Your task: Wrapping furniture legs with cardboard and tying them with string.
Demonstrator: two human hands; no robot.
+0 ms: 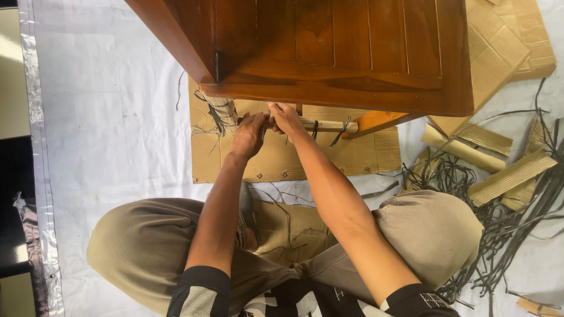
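Observation:
A brown wooden table (346, 53) stands over me, its slatted top filling the upper view. Under it runs a crossbar (329, 125) wrapped in tan paper and tied with dark straps. My left hand (249, 135) grips the wrapped bar near the left leg (222, 108), which is also wrapped and strapped. My right hand (286, 119) is closed on the same wrapped bar just to the right, the two hands touching. The fingertips are partly hidden by the table edge.
A flat cardboard sheet (364, 157) lies under the table on white floor covering (117, 129). Cardboard strips (508, 176) and a tangle of dark straps (523, 229) lie at the right. More cardboard (505, 41) sits at the upper right. My bent knees (435, 229) are below.

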